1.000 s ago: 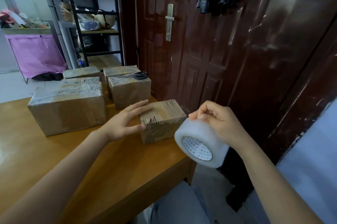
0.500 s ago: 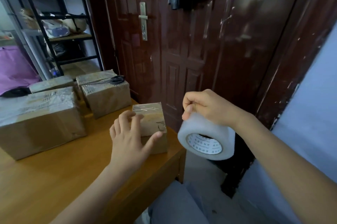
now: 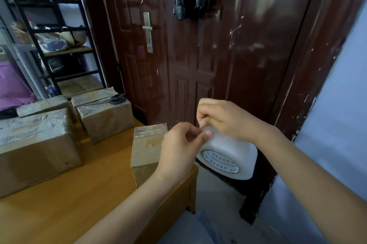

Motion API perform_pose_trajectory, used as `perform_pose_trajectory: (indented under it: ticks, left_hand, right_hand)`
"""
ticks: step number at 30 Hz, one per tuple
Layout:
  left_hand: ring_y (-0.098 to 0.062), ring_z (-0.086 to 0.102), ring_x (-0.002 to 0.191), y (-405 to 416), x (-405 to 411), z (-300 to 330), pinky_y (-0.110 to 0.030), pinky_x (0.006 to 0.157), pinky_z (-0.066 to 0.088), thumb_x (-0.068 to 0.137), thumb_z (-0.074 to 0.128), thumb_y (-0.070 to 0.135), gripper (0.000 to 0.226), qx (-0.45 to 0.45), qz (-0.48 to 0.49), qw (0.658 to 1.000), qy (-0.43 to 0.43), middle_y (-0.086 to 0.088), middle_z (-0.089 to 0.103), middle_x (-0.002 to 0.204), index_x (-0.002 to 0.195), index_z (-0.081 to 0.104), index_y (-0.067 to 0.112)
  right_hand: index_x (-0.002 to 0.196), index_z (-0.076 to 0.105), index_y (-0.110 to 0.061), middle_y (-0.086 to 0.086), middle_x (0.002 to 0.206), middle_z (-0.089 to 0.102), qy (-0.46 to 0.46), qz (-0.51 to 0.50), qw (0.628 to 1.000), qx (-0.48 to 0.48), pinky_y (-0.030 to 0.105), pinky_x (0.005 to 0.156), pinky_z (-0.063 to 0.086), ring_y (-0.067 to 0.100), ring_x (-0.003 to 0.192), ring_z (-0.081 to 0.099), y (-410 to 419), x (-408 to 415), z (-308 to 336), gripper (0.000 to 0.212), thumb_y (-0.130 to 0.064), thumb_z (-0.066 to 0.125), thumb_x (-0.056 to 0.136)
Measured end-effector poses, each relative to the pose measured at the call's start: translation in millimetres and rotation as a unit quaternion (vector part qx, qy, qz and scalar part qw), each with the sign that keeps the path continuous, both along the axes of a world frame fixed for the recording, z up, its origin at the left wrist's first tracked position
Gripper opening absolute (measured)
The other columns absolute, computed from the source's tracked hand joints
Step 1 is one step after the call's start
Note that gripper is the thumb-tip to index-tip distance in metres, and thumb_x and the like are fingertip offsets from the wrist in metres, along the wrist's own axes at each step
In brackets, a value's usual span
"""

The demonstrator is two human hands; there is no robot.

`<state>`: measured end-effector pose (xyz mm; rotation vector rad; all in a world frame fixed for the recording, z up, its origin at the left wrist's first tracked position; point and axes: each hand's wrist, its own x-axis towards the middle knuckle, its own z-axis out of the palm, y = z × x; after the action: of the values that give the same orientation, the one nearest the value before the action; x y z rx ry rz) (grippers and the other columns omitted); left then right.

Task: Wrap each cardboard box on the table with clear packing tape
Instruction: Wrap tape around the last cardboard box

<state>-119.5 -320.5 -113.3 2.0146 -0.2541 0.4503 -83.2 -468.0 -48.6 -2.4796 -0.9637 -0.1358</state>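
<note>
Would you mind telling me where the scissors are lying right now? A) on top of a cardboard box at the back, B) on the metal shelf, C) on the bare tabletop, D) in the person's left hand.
A: the scissors lie flat on top of the rear cardboard box, untouched by either hand.

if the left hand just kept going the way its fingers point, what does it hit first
The left hand points right, at the tape roll held by the right hand. Its fingertips already look to be at the roll's upper edge, so it likely meets the roll first.

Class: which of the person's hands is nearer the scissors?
Left. The left hand is by the small box, nearer the scissors; the right hand holds the tape roll farther right.
</note>
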Motion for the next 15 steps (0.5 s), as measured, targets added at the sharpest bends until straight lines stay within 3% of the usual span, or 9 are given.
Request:
perform_pose_trajectory:
  ticks: [4,8,10,12,15]
  left_hand:
    - [-0.003,0.048,0.063,-4.9,-0.6,0.9,-0.015,0.053,0.032,0.088,0.068,0.026,0.031,0.040,0.031,0.997,-0.063,0.008,0.049,0.064,0.065,0.048,0.031]
    - [-0.006,0.048,0.063,-1.9,2.8,7.4,-0.018,0.054,0.036,0.091,0.065,0.021,0.022,0.058,0.039,0.990,-0.122,0.009,0.048,0.062,0.071,0.057,0.017]
    - [-0.007,0.052,0.065,4.1,6.0,11.4,-0.019,0.054,0.039,0.093,0.061,0.021,0.017,0.050,0.048,0.989,-0.128,0.008,0.054,0.066,0.079,0.061,0.012]
    - [-0.006,0.053,0.063,11.2,7.9,17.7,-0.018,0.052,0.040,0.095,0.059,0.018,0.015,0.029,0.062,0.989,-0.130,0.007,0.055,0.066,0.081,0.060,0.010]
    - [-0.004,0.052,0.053,18.3,10.1,27.5,-0.018,0.050,0.041,0.097,0.057,0.015,0.015,0.066,0.093,0.976,-0.185,0.006,0.058,0.065,0.084,0.058,0.008]
  right_hand:
    - [0.071,0.047,-0.026,-0.013,0.082,0.049,-0.026,0.002,1.000,-0.013,0.046,0.073,0.048,0.016,0.077,0.055,-1.2,0.4,-0.5,0.029,-0.005,0.052,0.091]
    - [0.075,0.055,-0.023,-0.013,0.083,0.054,-0.039,0.001,0.998,0.049,0.048,0.077,0.048,0.016,0.080,0.057,0.1,-2.6,6.1,0.022,-0.010,0.055,0.093]
    - [0.094,0.067,-0.025,-0.017,0.101,0.060,-0.022,-0.005,0.998,0.066,0.041,0.090,0.048,0.008,0.098,0.059,0.3,-5.0,11.8,0.015,-0.018,0.054,0.097]
    - [0.128,0.061,-0.028,-0.020,0.129,0.051,0.019,-0.008,0.998,0.054,0.034,0.107,0.040,0.000,0.123,0.047,-1.7,-9.9,15.1,0.033,-0.036,0.048,0.099]
    - [0.147,0.034,-0.035,-0.024,0.154,0.021,0.018,0.000,0.999,0.050,0.037,0.115,0.030,-0.002,0.140,0.024,-2.9,-21.8,5.9,0.066,-0.066,0.041,0.089]
